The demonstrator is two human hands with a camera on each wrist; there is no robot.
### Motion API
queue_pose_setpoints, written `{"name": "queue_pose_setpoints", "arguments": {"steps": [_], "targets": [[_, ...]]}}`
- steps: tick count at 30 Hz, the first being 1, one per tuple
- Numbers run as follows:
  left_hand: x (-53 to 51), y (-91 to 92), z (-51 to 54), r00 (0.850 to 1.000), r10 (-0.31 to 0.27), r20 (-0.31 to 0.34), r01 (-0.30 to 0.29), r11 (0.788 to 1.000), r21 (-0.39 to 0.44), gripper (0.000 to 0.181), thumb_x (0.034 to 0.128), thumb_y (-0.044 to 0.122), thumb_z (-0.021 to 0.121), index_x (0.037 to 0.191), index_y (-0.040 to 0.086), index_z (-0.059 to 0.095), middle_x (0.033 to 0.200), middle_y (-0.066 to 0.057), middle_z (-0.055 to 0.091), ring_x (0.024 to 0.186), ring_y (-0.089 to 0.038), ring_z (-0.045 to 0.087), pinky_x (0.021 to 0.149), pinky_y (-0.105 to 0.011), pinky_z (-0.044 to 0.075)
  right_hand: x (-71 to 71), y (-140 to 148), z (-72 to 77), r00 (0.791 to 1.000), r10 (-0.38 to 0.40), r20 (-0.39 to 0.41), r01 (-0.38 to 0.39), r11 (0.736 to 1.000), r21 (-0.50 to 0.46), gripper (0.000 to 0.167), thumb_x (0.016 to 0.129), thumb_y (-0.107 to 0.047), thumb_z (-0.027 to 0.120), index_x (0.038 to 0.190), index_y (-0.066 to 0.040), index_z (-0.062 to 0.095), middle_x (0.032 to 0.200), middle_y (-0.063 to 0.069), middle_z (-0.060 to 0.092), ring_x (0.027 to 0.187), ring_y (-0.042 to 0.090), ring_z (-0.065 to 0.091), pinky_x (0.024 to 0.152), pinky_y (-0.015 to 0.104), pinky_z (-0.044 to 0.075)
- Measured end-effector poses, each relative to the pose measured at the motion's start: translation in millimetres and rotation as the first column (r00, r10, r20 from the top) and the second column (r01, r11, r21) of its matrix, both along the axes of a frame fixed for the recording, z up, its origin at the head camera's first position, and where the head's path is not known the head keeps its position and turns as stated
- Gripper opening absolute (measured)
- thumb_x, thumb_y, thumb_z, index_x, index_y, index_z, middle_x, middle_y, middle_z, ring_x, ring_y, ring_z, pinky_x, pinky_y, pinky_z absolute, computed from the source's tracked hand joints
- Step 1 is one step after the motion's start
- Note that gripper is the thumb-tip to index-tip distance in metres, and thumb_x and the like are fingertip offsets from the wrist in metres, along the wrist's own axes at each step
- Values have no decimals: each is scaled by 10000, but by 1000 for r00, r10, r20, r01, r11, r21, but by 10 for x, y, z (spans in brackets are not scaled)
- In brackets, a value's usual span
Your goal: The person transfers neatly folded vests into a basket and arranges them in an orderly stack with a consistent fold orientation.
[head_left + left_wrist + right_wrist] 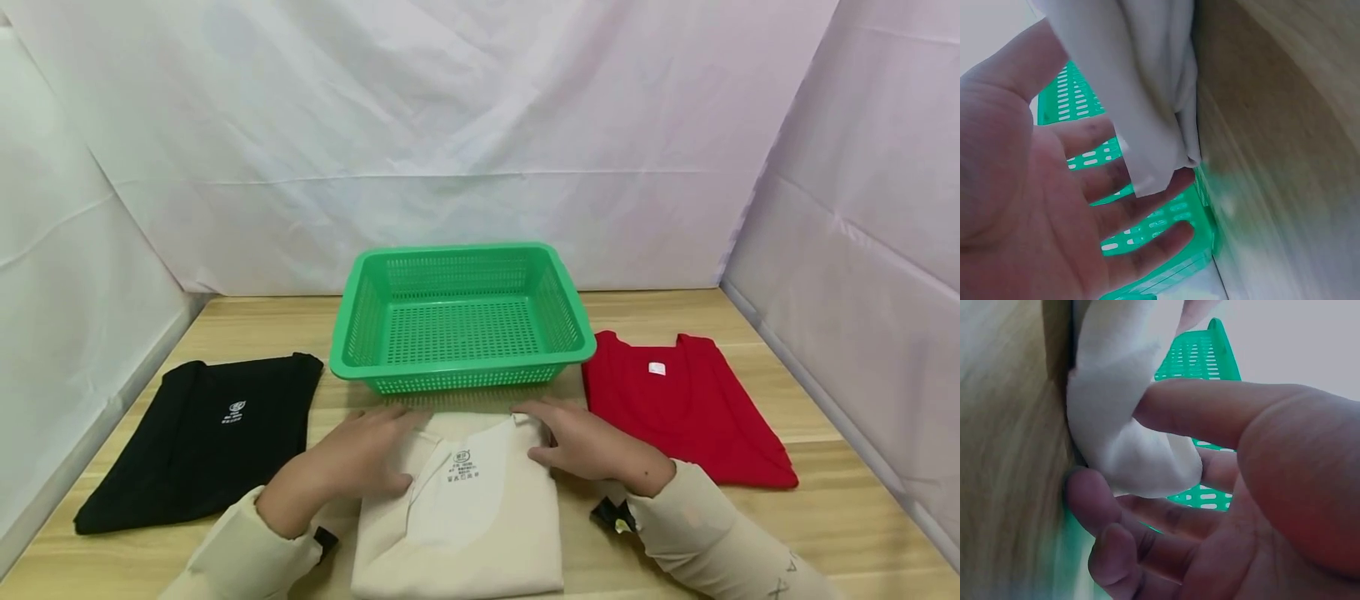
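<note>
A folded beige top (457,500) lies neckline-up in front of me, with dark print inside its collar. At its upper left corner my left hand (356,454) touches the fabric. In the left wrist view its fingers are spread and fairly straight beside the hanging cloth edge (1141,94). My right hand (588,437) rests at the upper right corner. The right wrist view shows the thumb against the rounded cloth edge (1129,425), the other fingers loosely bent around and beneath it without a visible firm grip. Some of the fingertips are hidden by cloth.
A green plastic basket (462,362) with nothing in it stands just beyond the top. To the left lies a folded black top (217,442), to the right a folded red top (697,417) touching the basket's side. White cloth walls (450,208) enclose the wooden table (847,533).
</note>
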State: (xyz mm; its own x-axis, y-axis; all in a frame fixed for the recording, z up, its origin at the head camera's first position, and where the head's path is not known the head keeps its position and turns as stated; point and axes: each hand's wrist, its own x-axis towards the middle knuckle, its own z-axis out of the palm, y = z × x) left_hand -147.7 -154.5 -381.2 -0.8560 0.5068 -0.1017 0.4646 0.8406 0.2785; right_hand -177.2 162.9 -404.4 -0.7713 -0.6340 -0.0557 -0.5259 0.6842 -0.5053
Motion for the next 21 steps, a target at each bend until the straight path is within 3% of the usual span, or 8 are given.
{"name": "queue_pose_setpoints", "arguments": {"steps": [7,14,21], "targets": [[-8,-30,25,998,23,59,-23,1000,3,816,713,348,888,1412,118,535,1272,-110,579,1190,-280,548,1027,-603,420,10,-23,14,1000,-10,-5,10,1000,-4,640,879,-164,758,1446,-44,488,1236,54,602,975,137,508,793,235,514],[-17,-43,9,992,40,122,-38,999,-23,820,645,471,913,1278,40,620,1162,-80,615,1120,-264,562,1023,-538,433,18,-21,-3,998,-12,59,15,999,-44,555,863,-133,739,1371,-15,550,974,-33,597,806,105,530,692,210,487],[-45,-66,-5,979,18,205,-29,998,48,731,666,401,920,1225,85,569,1001,7,629,907,-162,571,865,-420,501,2,-25,-46,991,3,130,14,991,-132,150,854,-103,720,991,-126,664,818,-66,601,730,83,537,628,216,494]]}}
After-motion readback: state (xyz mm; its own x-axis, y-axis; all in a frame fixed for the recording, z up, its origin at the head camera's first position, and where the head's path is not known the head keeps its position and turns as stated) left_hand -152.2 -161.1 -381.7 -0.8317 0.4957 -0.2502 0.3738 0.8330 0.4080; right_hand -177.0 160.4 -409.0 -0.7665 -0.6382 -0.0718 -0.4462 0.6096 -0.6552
